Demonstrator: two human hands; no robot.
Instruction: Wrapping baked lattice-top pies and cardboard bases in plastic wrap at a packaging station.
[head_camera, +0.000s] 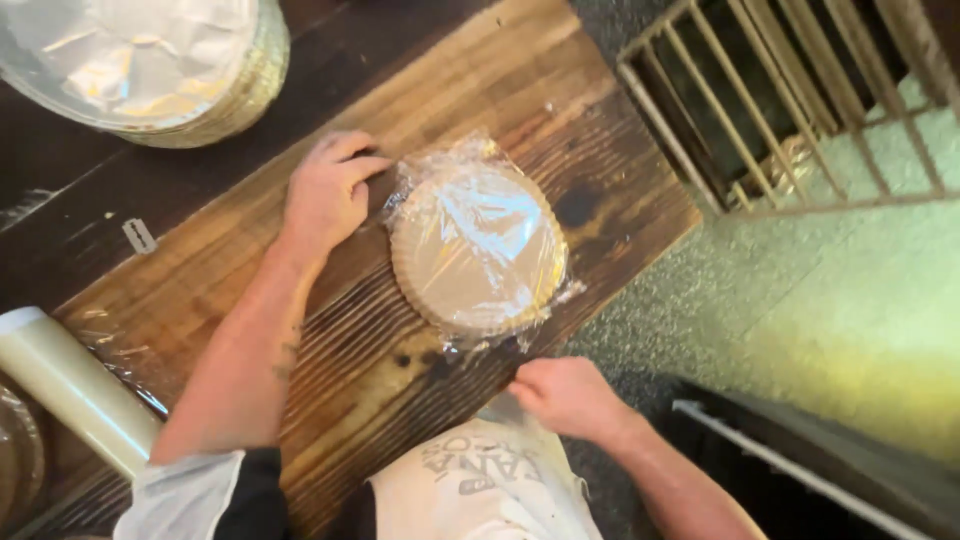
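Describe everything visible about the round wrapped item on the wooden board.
The round wrapped item is a flat, tan disc with a fluted edge, seemingly a foil pan with a card lid. Clear cling film covers it, wrinkled and glinting, with loose film bunched at its upper left and lower edge. It lies flat near the right end of the dark-grained wooden board. The left hand presses the film beside its upper left; the right hand is at the board's edge just below it.

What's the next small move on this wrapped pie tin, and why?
Probably pull the loose film at the near edge taut and tuck it under. The right hand sits at that edge, the left hand pins the far side, and the wrap on the pie tin looks wrinkled.
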